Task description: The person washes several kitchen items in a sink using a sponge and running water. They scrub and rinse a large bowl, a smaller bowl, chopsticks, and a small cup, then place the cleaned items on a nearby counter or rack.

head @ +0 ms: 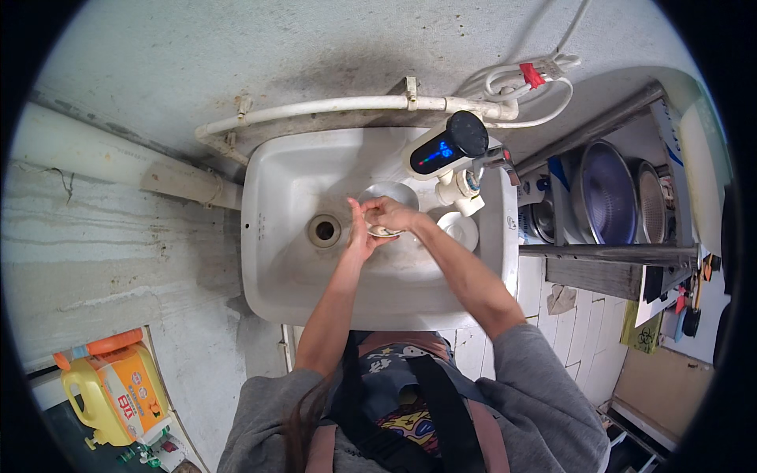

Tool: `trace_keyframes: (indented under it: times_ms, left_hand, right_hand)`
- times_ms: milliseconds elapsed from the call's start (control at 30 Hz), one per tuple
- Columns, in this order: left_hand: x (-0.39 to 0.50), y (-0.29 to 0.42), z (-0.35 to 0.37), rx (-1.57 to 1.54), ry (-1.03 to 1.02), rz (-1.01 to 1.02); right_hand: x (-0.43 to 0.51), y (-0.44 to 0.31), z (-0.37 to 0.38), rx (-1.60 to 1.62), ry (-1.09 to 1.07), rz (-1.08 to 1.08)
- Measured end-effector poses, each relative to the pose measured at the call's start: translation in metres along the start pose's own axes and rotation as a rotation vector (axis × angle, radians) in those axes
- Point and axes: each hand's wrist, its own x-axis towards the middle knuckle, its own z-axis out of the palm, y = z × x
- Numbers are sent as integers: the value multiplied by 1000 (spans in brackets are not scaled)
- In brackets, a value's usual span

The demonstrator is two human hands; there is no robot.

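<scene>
Over the middle of the white ceramic sink [355, 301], my left hand [359, 233] supports a small white dish [390, 234] from the left and below. My right hand [390, 214] reaches across it, fingers on the dish's inside; whether they hold something there is hard to tell. A round metal bowl [397, 192] lies in the sink just beyond my hands. To the right of them rests a white plate or bowl [460, 232]. The drain hole [324, 230] shows left of my left hand.
An electric water-heating faucet [446, 148] with a lit display juts over the sink's right rear. White pipe [331, 105] runs along the wall behind. Right, a metal rack [609, 253] holds a colander [609, 192] and basins. A yellow detergent jug [115, 393] stands lower left.
</scene>
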Motion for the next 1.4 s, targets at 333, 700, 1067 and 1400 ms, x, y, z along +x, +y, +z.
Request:
trace_keyframes:
  times_ms: [333,700,1067,1400]
  left_hand:
    - [6,-7,-17,350,293,167]
    - [16,14,-20,279,285,39]
    - [21,19,-38,-11,198,27]
    - [1,11,-34,-625,-510,153]
  right_hand:
    - [-9,-1,-27,-1465,-29,-782]
    - [-12,21,17,-378,128,-189]
    - [-28,-1,28,1012,512,8]
    - [-23,33,12,1144,362,-85]
